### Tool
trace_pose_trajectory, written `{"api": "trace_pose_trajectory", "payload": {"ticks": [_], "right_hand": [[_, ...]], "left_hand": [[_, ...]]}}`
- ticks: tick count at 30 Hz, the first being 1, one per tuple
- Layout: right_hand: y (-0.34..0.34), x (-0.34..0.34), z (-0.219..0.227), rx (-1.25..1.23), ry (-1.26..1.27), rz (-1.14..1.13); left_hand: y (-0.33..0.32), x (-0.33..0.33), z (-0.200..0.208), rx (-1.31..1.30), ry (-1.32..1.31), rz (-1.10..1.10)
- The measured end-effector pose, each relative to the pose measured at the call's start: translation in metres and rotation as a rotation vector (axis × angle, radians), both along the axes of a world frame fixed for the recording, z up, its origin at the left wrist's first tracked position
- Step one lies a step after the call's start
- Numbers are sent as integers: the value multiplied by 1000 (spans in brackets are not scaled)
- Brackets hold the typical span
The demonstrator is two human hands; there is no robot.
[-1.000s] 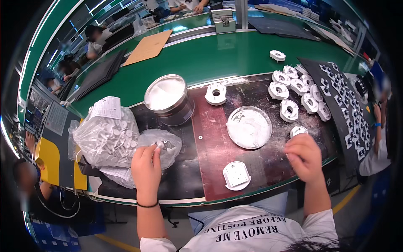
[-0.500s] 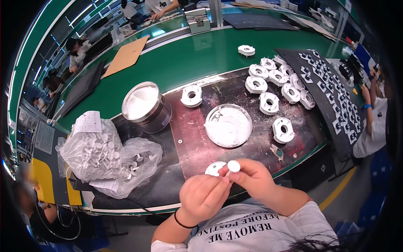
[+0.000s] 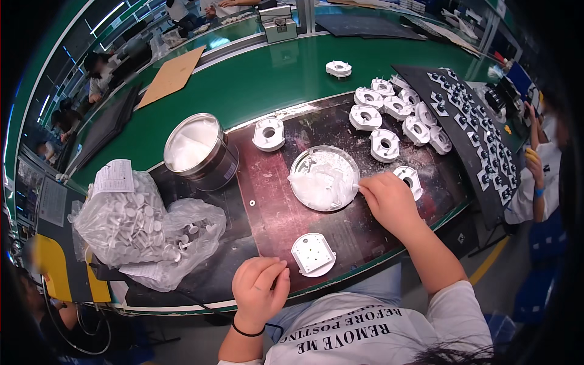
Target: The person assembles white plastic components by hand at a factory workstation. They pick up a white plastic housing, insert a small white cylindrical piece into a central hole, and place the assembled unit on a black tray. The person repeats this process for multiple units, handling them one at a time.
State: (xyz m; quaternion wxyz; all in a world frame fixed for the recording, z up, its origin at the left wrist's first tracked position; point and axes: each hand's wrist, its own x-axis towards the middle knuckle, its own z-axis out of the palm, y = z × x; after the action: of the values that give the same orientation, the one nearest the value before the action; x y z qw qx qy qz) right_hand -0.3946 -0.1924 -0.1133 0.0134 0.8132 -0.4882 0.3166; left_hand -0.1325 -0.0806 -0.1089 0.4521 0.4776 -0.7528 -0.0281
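My right hand [image 3: 389,199] reaches over the right rim of a round dish [image 3: 302,199] that holds white paste [image 3: 325,180]. Its thumb and fingertips are pinched on a small white piece [image 3: 356,185] at the dish's edge, mostly hidden. Low on the left, my left hand [image 3: 260,287] hovers with its fingers curled together; whether anything is inside cannot be made out. Between the hands and nearer to me, a white plate-like housing [image 3: 314,254] with small holes lies on the dark work board.
A tin of white paste [image 3: 204,152] stands left of the dish. Clear bags of white round-headed parts [image 3: 137,225] lie farther left. Several white ring housings [image 3: 384,145] sit at the right, beside a black board [image 3: 471,131] bearing small parts. Another person's arm [image 3: 538,188] shows far right.
My hands have come apart from holding a white round-headed piece together. The right went forward to the dish; the left drew back left. The white housing near me is now uncovered.
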Motion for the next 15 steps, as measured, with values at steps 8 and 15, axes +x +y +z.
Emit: {"api": "trace_pose_trajectory", "payload": {"ticks": [8,15], "right_hand": [[2,-1,-2,2,47,-7],[0,-1,-1,-31,83,-5]], "left_hand": [[1,5,-8,28,-7,10],[4,6,-11,53,-12,15]]}}
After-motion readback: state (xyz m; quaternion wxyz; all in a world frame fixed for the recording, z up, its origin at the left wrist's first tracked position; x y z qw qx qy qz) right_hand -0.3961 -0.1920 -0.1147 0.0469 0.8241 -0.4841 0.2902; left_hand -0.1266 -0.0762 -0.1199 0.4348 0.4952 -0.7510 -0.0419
